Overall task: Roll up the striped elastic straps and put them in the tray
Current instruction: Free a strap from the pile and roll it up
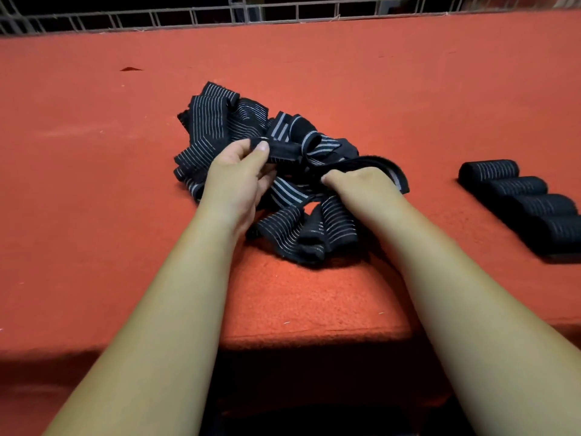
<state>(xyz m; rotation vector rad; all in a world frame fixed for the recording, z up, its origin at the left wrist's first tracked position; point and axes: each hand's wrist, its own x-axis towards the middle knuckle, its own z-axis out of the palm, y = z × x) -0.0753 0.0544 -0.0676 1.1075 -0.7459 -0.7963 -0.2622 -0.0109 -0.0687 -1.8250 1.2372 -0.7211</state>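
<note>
Right: four rolled straps (522,202) beside tangled pile (220,127).

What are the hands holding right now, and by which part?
A black, grey-striped elastic strap from the pile: the left hand pinches its end between thumb and fingers; the right hand grips it further along.

A tangled heap of loose straps (284,190), black with thin white stripes, lies mid-bench (314,73). One strap end (283,149) is lifted above the heap; a black band (382,163) arcs off its right side. Four rolled straps (518,187) lie touching, side by side, well to the right.
</note>
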